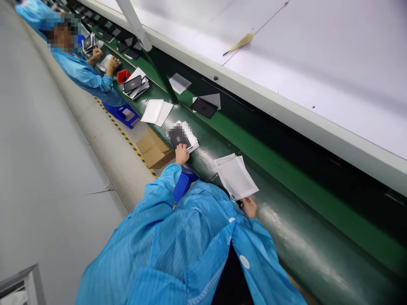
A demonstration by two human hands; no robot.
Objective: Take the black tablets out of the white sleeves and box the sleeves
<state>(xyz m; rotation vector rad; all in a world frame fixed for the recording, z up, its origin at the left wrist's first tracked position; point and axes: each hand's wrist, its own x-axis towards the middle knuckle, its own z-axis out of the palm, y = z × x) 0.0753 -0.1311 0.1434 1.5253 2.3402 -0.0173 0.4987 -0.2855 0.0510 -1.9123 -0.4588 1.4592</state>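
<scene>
I wear a blue striped coat, and the view is tilted. My left hand point(182, 153) reaches to a stack of white sheets point(192, 140) with a dark flat panel point(178, 136) on top, its fingers curled over the panel's near edge. My right hand point(249, 206) pinches the near corner of a small pile of white sleeves point(237, 178) lying on the green bench point(286, 220). Both piles rest on the bench's rounded front edge.
A co-worker in blue point(82, 72) works farther along the bench beside more stacks, a red tub point(122, 75) and a blue stool point(124, 113). A cardboard box point(154, 150) sits on the floor. Loose white sheets point(157, 112) and a dark panel point(204, 107) lie on the belt; a white shelf point(286, 63) runs above.
</scene>
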